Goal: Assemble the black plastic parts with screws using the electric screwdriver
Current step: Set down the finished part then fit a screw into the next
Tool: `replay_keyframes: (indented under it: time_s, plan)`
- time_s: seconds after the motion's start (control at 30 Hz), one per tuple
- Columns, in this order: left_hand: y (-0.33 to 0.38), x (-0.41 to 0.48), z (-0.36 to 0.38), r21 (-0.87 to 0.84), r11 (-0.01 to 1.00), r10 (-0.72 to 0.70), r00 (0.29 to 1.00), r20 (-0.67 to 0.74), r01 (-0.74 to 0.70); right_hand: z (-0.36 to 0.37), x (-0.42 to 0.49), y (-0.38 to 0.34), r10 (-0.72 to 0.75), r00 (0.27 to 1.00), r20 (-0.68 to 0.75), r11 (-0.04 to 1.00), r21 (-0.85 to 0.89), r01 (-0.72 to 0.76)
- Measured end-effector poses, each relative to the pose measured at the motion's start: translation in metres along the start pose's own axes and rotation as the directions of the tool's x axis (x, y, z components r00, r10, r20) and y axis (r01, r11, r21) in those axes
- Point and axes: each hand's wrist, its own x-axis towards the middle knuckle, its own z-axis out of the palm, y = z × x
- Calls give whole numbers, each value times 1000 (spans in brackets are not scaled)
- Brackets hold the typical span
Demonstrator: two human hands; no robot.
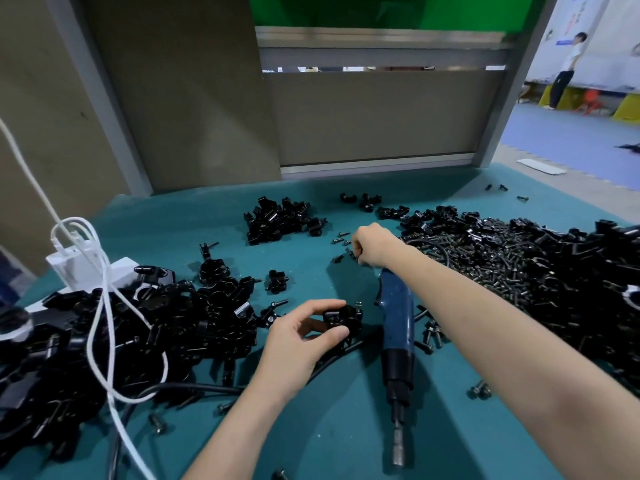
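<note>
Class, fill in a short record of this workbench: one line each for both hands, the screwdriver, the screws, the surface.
left hand: grips black plastic part
right hand: curled over loose screws, hold unclear
electric screwdriver: lying on teal mat, unheld
screw pile: right of screwdriver
surface: teal mat

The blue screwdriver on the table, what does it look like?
The electric screwdriver lies on the teal table, between the two arms. Its body looks like scuffed blue plastic, then a black collar, then a grey metal tip pointing toward the camera. No hand holds it; the right forearm crosses over its far end.
</note>
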Motion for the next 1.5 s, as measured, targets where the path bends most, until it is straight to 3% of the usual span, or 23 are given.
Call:
replay_keyframes:
  time_s: [0.17, 0.23, 0.3, 0.37, 0.47, 0.6, 0.93, 1.1, 1.5]
  plan:
    - [1, 0, 1, -7, 1000, 9, 1000, -10, -9, 0, -9, -6, -102, 994, 38, 993, -50, 104]
    - [2, 0, 1, -7, 1000, 14, 1000, -17, -14, -3, -17, -13, -147, 989, -34, 989, 3, 147]
    - [1, 1, 2, 3, 1000, 22, 1000, -19, -22, -11, -33, -23, -162, 968, -191, 952, 229, 205]
    - [0, 1, 1, 5, 1000, 23, 1000, -21, -23, -18, -62, -34, -139, 935, -327, 826, 482, 291]
    - [-2, 2, 2, -5, 1000, -18, 999, -41, 18, -13, -113, -46, -105, 882, -459, 675, 619, 402]
    - [-3, 4, 2, 44, 999, 3, 999, -38, -1, 17, -154, -55, -79, 897, -435, 696, 620, 362]
    - [-2, 3, 0, 44, 999, 33, 999, -19, -32, 31, -160, -52, -13, 863, -505, 679, 629, 379]
    - [0, 1, 0, 14, 999, 29, 1000, -11, -29, 38, -161, -58, -105, 805, -584, 728, 507, 462]
    - [4, -2, 2, -13, 999, 31, 999, -24, -31, 23, -163, -40, -212, 893, -398, 717, 558, 418]
